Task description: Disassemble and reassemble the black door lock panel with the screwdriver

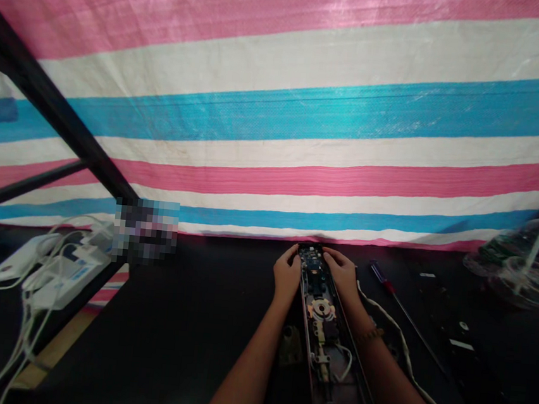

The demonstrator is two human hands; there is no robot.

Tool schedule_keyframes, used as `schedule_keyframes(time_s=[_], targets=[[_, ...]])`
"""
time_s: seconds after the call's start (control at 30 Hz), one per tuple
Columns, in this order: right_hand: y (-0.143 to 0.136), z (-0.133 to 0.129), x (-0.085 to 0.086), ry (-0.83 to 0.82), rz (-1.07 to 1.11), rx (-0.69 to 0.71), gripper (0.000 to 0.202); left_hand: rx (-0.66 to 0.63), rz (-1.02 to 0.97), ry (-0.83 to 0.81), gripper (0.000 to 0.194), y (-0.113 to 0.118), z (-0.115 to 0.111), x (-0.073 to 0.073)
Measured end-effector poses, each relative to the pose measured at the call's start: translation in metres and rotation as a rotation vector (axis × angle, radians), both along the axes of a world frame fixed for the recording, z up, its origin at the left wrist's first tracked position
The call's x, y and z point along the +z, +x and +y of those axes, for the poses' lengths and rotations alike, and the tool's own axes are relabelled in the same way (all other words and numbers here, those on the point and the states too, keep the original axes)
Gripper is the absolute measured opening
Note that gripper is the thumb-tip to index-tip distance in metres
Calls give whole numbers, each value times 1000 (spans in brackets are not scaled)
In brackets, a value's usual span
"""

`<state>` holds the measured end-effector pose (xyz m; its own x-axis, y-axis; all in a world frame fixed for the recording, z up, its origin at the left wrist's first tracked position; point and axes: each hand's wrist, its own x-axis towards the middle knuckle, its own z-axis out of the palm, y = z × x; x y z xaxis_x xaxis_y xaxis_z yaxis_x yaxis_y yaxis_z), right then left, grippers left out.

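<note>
An opened electronic door-lock body (328, 334) lies lengthwise on the black bench (182, 320), left hand (287, 273) and right hand (342, 274) clasping its far end, a red-handled screwdriver (388, 286) nearby.

Long opened device housing (328, 334) lies lengthwise on dark table, circuitry exposed.

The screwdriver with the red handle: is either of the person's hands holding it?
No. The screwdriver lies on the dark table, apart from both hands, which rest at the far end of the opened device.
</note>
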<state>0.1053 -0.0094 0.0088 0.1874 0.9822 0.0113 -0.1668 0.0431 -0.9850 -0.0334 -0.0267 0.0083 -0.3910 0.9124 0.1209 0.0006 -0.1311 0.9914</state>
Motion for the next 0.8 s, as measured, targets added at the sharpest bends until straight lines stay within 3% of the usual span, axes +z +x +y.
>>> schedule_keyframes(time_s=[0.2,0.53,0.8], targets=[[1,-1,0,-34,-6,-20,37,1,22,10,27,0,2,-4],[-1,0,-1,-29,25,-38,37,5,-6,23,18,2,-2,5],[0,-2,5,4,27,54,49,-90,-136,26,30,3,-3,4]])
